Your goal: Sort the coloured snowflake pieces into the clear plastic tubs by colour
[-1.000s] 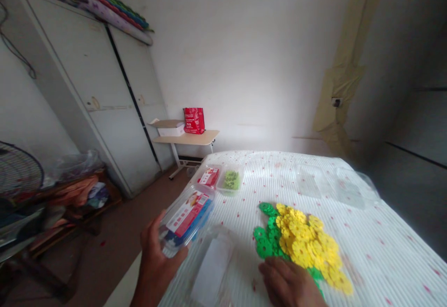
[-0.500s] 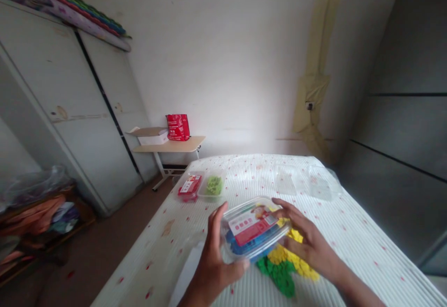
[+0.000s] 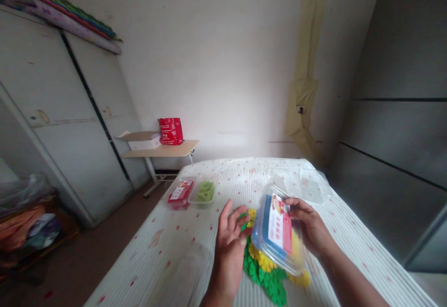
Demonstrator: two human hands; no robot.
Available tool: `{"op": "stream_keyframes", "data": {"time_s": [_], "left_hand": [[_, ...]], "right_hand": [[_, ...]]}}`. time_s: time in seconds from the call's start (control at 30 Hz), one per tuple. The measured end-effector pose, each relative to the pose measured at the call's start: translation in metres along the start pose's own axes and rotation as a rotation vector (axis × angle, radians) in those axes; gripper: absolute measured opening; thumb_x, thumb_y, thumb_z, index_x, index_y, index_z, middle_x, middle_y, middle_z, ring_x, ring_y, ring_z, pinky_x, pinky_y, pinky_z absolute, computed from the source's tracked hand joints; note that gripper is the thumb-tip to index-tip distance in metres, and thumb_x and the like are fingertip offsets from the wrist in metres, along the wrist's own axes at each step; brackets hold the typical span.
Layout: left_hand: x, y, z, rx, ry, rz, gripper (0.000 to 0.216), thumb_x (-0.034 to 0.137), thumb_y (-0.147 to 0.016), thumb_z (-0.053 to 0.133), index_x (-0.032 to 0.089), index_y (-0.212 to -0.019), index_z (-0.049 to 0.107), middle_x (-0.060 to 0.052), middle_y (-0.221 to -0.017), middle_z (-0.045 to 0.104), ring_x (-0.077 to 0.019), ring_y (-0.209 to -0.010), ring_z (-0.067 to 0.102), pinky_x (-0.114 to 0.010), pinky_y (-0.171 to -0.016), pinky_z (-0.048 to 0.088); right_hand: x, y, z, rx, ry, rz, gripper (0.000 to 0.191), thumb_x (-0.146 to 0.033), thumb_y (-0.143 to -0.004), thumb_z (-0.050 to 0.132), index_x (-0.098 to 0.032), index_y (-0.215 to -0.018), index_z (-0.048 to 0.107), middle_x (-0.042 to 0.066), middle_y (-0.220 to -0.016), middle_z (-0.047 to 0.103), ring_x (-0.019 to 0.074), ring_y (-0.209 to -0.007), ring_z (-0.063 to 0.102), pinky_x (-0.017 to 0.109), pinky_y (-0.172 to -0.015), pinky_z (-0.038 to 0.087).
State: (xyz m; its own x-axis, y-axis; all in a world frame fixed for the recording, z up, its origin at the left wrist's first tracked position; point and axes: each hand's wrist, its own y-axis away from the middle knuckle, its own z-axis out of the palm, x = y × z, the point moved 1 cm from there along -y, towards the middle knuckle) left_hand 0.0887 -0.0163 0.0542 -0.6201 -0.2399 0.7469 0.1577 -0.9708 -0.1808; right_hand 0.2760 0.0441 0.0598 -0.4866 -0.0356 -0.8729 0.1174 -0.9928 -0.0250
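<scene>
A clear plastic box (image 3: 277, 228) with a red and white label is tilted up in my right hand (image 3: 310, 225), which grips its right side. Blue pieces show through its left part. My left hand (image 3: 232, 237) is off the box, just left of it, fingers apart and holding nothing. Below the box, on the table, lie green scalloped pieces (image 3: 274, 288) and yellow scalloped pieces (image 3: 263, 261), partly hidden by the box.
On the striped tablecloth (image 3: 240, 172), a labelled box with red contents (image 3: 180, 191) and a box with light green pieces (image 3: 205, 190) stand at the left. A clear empty container (image 3: 312, 186) lies at the back right. A side table (image 3: 174, 149) holds a red bag (image 3: 170, 131).
The box has turned more upright and moved right. My left hand has let go of it and opened, while my right hand still holds it. The view has shifted slightly.
</scene>
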Motion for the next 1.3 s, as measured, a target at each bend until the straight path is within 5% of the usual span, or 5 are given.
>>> {"op": "stream_keyframes", "data": {"time_s": [0.17, 0.47, 0.6, 0.8, 1.3], "left_hand": [[-0.022, -0.012, 0.003, 0.084, 0.126, -0.271, 0.047, 0.032, -0.073, 0.065, 0.022, -0.118, 0.054, -0.009, -0.122, 0.059, -0.0255, -0.116, 0.051, -0.036, -0.096, 0.040], [-0.031, -0.013, -0.005, -0.069, 0.483, -0.525, 0.059, 0.056, -0.076, 0.054, 0.014, -0.118, 0.057, -0.013, -0.114, 0.064, -0.0325, -0.113, 0.054, -0.048, -0.095, 0.039], [-0.031, -0.017, -0.012, 0.136, 0.452, -0.402, 0.049, 0.045, -0.075, 0.061, 0.020, -0.117, 0.057, -0.008, -0.109, 0.067, -0.0261, -0.107, 0.059, -0.040, -0.091, 0.045], [-0.036, -0.018, -0.018, 0.207, 0.277, -0.171, 0.052, 0.038, -0.078, 0.062, 0.031, -0.127, 0.045, -0.003, -0.119, 0.061, -0.0209, -0.108, 0.058, -0.035, -0.091, 0.046], [-0.044, -0.014, -0.019, 0.242, 0.247, -0.208, 0.059, 0.042, -0.078, 0.061, 0.035, -0.132, 0.038, -0.003, -0.122, 0.059, -0.0193, -0.107, 0.059, -0.032, -0.088, 0.047]], "right_hand": [[0.002, -0.017, 0.024, 0.047, 0.041, 0.093, 0.020, -0.016, -0.055, 0.069, -0.019, -0.074, 0.061, -0.002, -0.066, 0.066, 0.0133, -0.050, 0.058, 0.026, -0.049, 0.044], [0.022, -0.041, 0.051, -0.050, 0.423, -0.082, 0.021, -0.035, -0.068, 0.062, -0.021, -0.084, 0.059, 0.000, -0.071, 0.063, 0.0158, -0.056, 0.058, 0.030, -0.054, 0.046], [0.022, -0.025, 0.046, 0.012, 0.928, -0.554, 0.023, -0.037, -0.075, 0.057, -0.021, -0.092, 0.060, 0.007, -0.097, 0.061, 0.0214, -0.090, 0.058, 0.037, -0.079, 0.047], [0.022, 0.035, 0.047, -0.237, 1.196, -0.596, 0.025, -0.043, -0.079, 0.056, -0.020, -0.089, 0.055, 0.003, -0.080, 0.061, 0.0164, -0.072, 0.059, 0.026, -0.063, 0.049], [0.035, 0.052, 0.047, -0.216, 1.321, -0.827, 0.020, -0.029, -0.091, 0.043, -0.019, -0.097, 0.059, 0.008, -0.088, 0.068, 0.0164, -0.077, 0.066, 0.026, -0.069, 0.055]]}}
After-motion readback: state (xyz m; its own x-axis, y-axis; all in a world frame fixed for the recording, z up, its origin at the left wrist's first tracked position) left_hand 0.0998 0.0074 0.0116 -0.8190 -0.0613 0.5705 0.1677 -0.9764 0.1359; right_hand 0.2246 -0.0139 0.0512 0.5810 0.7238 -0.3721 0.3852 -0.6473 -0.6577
